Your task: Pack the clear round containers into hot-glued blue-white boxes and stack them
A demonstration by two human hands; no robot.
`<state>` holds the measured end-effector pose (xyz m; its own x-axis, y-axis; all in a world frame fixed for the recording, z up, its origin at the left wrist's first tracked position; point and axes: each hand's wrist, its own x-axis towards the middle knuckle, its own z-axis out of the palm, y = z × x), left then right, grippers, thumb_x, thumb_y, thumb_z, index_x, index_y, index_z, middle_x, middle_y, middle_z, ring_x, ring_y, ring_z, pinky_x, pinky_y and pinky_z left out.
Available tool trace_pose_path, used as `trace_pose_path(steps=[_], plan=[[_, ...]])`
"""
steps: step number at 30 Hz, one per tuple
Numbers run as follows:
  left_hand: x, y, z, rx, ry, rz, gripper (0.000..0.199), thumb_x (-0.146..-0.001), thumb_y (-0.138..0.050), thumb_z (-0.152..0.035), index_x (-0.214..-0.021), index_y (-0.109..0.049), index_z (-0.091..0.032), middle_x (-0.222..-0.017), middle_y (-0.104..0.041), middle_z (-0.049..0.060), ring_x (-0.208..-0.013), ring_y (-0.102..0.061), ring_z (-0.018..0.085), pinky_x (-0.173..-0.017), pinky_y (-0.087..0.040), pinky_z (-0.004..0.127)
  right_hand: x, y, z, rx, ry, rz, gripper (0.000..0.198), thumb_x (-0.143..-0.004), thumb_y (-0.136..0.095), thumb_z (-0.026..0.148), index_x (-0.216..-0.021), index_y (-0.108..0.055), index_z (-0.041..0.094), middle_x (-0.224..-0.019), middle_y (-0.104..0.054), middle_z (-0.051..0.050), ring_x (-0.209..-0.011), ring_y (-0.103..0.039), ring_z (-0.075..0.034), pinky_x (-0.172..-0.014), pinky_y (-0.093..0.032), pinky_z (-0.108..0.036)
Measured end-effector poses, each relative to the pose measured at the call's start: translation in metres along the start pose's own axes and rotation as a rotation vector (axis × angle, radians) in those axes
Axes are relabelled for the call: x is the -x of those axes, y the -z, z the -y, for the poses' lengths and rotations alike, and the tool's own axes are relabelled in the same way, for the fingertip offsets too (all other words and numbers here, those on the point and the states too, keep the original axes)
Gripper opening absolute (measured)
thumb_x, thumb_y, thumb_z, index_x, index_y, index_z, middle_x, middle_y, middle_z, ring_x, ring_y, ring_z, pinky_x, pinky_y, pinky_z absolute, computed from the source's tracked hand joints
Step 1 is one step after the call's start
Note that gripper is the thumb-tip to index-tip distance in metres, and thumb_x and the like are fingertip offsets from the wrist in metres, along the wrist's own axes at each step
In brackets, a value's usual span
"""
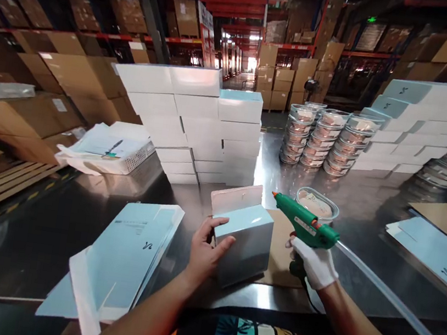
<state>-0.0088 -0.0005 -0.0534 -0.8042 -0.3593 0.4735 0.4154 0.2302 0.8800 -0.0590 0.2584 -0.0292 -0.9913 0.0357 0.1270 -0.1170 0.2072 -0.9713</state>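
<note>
Currently, head view: my left hand (207,249) has its fingers clamped on the box (246,248), far flap (238,200) raised. Box in front of me, partly covering cardboard (281,256) on the tabletop (367,210); can't tell whether it rests. My gloved right hand (314,264) wraps its fingers round the glue gun (302,223), nozzle (275,195) near the flap. Tub (317,203) just beyond.

The left hand (206,251) grips a box (248,251) — flap (237,200) raised — the gloved right hand (314,264) a green glue gun (299,218).
</note>
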Motion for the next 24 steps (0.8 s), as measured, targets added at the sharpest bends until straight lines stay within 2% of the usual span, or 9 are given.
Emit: trace_pose_path(steps=[3, 4, 6, 9, 12, 14, 16, 20, 24], plan=[[-0.004, 0.003, 0.001, 0.031, 0.019, -0.012, 0.056, -0.078, -0.081, -0.068, -0.107, -0.075, -0.021, -0.099, -0.075, 0.007, -0.092, -0.070, 0.025, -0.081, -0.055, 0.033, -0.007, 0.003, -0.018, -0.248, -0.385, 0.077, 0.047, -0.083, -0.069, 0.062, -0.094, -0.067, 0.017, -0.083, -0.075, -0.013, -0.052, -0.061, -0.019, -0.048, -0.051, -0.033], [-0.006, 0.005, 0.001, 0.033, 0.025, -0.010, 0.057, -0.079, -0.080, -0.069, -0.107, -0.075, -0.020, -0.100, -0.075, 0.007, -0.093, -0.070, 0.025, -0.082, -0.056, 0.033, -0.010, 0.006, -0.025, -0.237, -0.477, 0.083, 0.049, -0.089, -0.060, 0.065, -0.093, -0.068, 0.016, -0.082, -0.075, -0.016, -0.052, -0.063, -0.020, -0.049, -0.052, -0.034], [-0.009, 0.008, 0.002, 0.024, 0.040, -0.001, 0.057, -0.081, -0.077, -0.070, -0.108, -0.075, -0.020, -0.103, -0.077, 0.008, -0.095, -0.071, 0.026, -0.082, -0.056, 0.034, -0.015, 0.016, -0.035, -0.036, -0.517, 0.063, 0.057, -0.099, -0.040, 0.064, -0.082, -0.068, 0.017, -0.074, -0.074, -0.018, -0.053, -0.066, -0.025, -0.050, -0.053, -0.038], [-0.013, 0.013, 0.002, 0.000, 0.051, 0.010, 0.055, -0.084, -0.074, -0.069, -0.109, -0.076, -0.020, -0.101, -0.077, 0.008, -0.092, -0.071, 0.025, -0.082, -0.056, 0.034, -0.024, 0.035, -0.042, 0.265, -0.381, -0.012, 0.050, -0.096, -0.049, 0.059, -0.066, -0.064, 0.022, -0.068, -0.071, -0.018, -0.069, -0.073, -0.033, -0.061, -0.056, -0.042], [-0.015, 0.013, 0.003, -0.003, 0.029, 0.017, 0.056, -0.084, -0.074, -0.071, -0.107, -0.076, -0.020, -0.098, -0.077, 0.008, -0.090, -0.070, 0.025, -0.080, -0.055, 0.033, -0.027, 0.034, -0.030, 0.312, -0.206, -0.059, 0.035, -0.086, -0.065, 0.056, -0.075, -0.070, 0.023, -0.086, -0.077, -0.014, -0.097, -0.073, -0.035, -0.083, -0.058, -0.042], [-0.015, 0.011, 0.004, 0.013, 0.013, 0.049, 0.059, -0.082, -0.074, -0.074, -0.105, -0.077, -0.019, -0.097, -0.076, 0.008, -0.088, -0.069, 0.025, -0.078, -0.054, 0.032, -0.026, 0.015, -0.015, 0.196, -0.053, 0.018, 0.042, -0.086, -0.064, 0.059, -0.102, -0.075, 0.022, -0.107, -0.079, -0.012, -0.109, -0.072, -0.032, -0.094, -0.057, -0.041], [-0.015, 0.008, 0.006, 0.040, 0.002, 0.110, 0.061, -0.080, -0.076, -0.075, -0.104, -0.078, -0.019, -0.098, -0.075, 0.009, -0.090, -0.069, 0.025, -0.078, -0.054, 0.032, -0.026, -0.011, 0.001, 0.018, 0.067, 0.154, 0.058, -0.085, -0.065, 0.061, -0.126, -0.070, 0.020, -0.124, -0.076, -0.012, -0.115, -0.070, -0.029, -0.098, -0.057, -0.041], [-0.012, 0.011, 0.015, 0.052, -0.021, 0.179, 0.060, -0.080, -0.077, -0.074, -0.104, -0.079, -0.019, -0.104, -0.074, 0.010, -0.096, -0.070, 0.025, -0.083, -0.055, 0.033, -0.029, -0.049, 0.021, -0.083, 0.118, 0.373, 0.052, -0.089, -0.061, 0.055, -0.126, -0.069, 0.019, -0.118, -0.076, -0.009, -0.110, -0.069, -0.027, -0.102, -0.056, -0.042], [-0.012, 0.015, 0.024, 0.013, -0.150, 0.189, 0.052, -0.084, -0.078, -0.067, -0.103, -0.077, -0.018, -0.123, -0.071, 0.014, -0.119, -0.068, 0.030, -0.100, -0.054, 0.039, -0.035, -0.045, 0.014, -0.140, 0.269, 0.533, 0.063, -0.090, -0.068, 0.066, -0.132, -0.065, 0.019, -0.129, -0.071, -0.012, -0.120, -0.067, -0.031, -0.108, -0.054, -0.045]])
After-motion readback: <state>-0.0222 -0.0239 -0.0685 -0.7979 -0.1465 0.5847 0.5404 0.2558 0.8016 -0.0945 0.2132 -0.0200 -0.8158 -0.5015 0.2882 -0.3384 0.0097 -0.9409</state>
